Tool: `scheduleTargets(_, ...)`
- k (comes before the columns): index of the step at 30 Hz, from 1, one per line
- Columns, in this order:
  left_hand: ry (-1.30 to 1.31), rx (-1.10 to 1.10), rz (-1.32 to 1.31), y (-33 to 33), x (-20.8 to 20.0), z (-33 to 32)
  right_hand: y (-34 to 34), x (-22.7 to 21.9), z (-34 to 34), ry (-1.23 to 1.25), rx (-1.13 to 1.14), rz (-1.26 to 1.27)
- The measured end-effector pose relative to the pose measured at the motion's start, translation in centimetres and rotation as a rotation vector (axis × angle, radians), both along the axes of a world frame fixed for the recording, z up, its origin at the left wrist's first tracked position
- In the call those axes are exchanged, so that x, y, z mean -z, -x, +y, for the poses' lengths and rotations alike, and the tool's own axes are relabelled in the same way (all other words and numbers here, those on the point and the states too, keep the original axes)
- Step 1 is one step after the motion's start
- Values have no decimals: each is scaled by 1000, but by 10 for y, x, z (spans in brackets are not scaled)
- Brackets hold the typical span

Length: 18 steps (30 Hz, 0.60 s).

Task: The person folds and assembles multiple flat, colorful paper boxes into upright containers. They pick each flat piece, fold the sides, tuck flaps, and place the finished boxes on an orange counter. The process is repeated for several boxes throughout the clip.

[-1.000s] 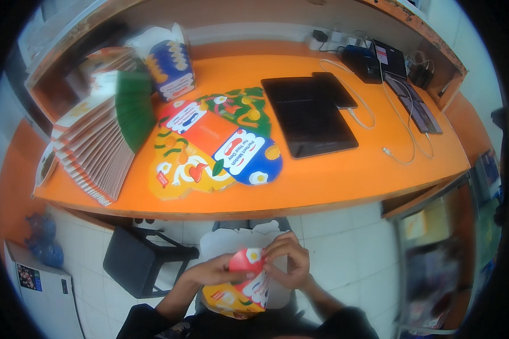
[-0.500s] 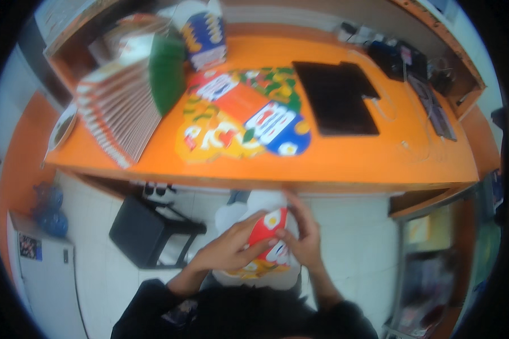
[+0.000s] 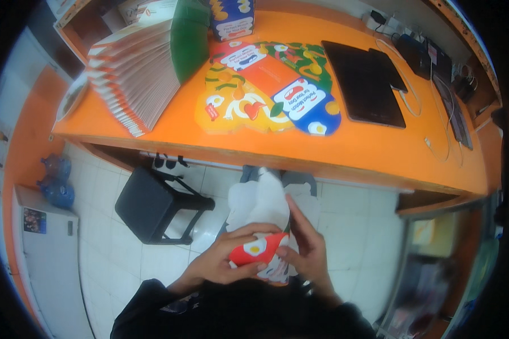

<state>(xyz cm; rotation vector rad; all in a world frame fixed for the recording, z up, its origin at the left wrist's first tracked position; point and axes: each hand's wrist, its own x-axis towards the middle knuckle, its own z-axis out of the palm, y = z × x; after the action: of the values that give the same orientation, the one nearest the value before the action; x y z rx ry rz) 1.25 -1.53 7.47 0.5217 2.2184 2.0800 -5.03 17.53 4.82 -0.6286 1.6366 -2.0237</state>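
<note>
Close to my body, below the desk edge, I hold a partly folded food carton with a red panel, an egg picture and white inner flaps standing up. My left hand is closed around its left side, fingers along the top of the red panel and thumb across its lower part. On the right side my right hand grips the carton, its thumb pressing the front and its fingers extended up along the edge. The carton's underside is hidden by my hands and clothes.
On the orange desk lie flat printed carton blanks, black tablets and cables. A fanned stack of cartons and an upright blue carton stand at left. Below are a black stool and blue water bottles.
The carton has turned in my hands: its red panel now lies more level and its white flaps show taller above. The desk appears higher in view as my head shifted.
</note>
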Motion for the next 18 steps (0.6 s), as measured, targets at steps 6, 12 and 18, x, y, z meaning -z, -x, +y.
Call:
scheduleTargets(6,-50,120,135,9,4,0,0,4,0,327,-94,-122)
scheduleTargets(12,-133,152,210,29,9,1,23,3,13,219,-90,-189)
scheduleTargets(18,-27,62,82,31,-3,-9,36,4,4,288,-32,-218)
